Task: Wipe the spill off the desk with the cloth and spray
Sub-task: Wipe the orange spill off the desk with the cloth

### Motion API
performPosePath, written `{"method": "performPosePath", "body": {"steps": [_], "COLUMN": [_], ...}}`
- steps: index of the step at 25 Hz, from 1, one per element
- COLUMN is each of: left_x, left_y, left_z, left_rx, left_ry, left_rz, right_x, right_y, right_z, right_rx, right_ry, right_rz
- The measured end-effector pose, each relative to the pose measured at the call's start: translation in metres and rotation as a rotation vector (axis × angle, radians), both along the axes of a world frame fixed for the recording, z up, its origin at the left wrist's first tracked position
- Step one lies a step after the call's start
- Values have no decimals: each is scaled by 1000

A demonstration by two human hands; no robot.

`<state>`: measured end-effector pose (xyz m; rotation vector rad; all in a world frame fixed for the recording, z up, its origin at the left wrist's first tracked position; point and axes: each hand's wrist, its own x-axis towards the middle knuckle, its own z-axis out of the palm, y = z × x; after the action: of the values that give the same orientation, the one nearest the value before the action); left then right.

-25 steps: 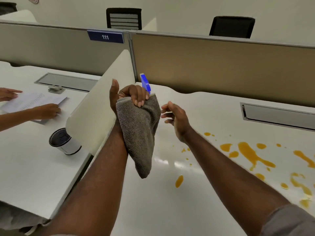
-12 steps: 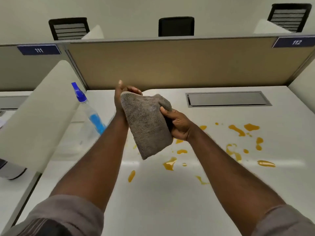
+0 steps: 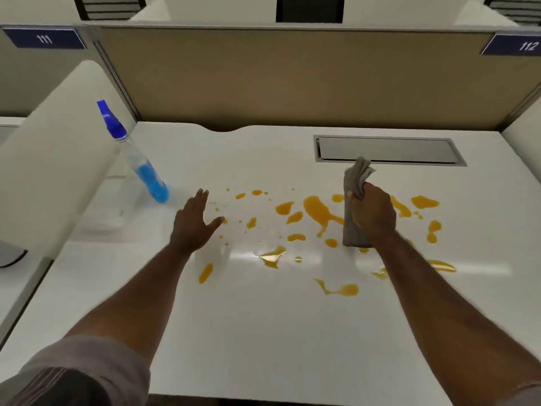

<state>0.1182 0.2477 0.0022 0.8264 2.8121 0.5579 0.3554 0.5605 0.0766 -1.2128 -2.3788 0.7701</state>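
Hands over an orange spill (image 3: pixel 319 210) on a white desk (image 3: pixel 263 332).

The right hand (image 3: pixel 373 213) grips a bunched grey cloth (image 3: pixel 355 180) above the right part of the spill, its lower end at the desk surface; the left hand (image 3: pixel 194 222) is spread, fingers straight, near the spill's left edge. A spray bottle (image 3: pixel 137 159) with blue liquid stands beyond it, beside a white side divider (image 3: pixel 55 159). A grey cable hatch (image 3: pixel 386 150) lies behind the cloth, below the tan partition (image 3: pixel 292 80).
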Motion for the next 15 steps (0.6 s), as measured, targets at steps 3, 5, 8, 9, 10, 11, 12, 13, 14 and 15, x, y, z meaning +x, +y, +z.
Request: {"method": "performPosePath", "body": {"steps": [3,5,8,9,10,11,12,13,14,15], "left_x": [7,11,15,15,14,12,10,8,7,6], "left_y": [-31,-53,-86,-96,-104,-111,-117,-123,-129,-133], "left_z": [-16,-22,-28,-29,-29,-30,-30,-32,-34,-37], "left_rx": [-136,-171,-181,-173,-164,-158,-159,-166,-176,-188], "left_ry": [22,6,-4,-3,-2,-2,-6,-16,-30,-44], "left_rz": [-16,-27,-6,11,29,43,49,50,48,43], "right_x": [-5,-16,-35,-40,-45,-50,-55,-61,-66,-68], "right_y": [-11,-29,-65,-76,-85,-94,-101,-108,-113,-116], "right_z": [-26,-38,-49,-51,-54,-58,-62,-66,-71,-76], "right_rx": [75,41,-51,-81,-105,-106,-87,-42,12,53], "right_ry": [-183,-257,-193,-137,-87,-61,-72,-116,-163,-178], "right_rz": [12,72,216,256,299,340,363,369,364,359]}}
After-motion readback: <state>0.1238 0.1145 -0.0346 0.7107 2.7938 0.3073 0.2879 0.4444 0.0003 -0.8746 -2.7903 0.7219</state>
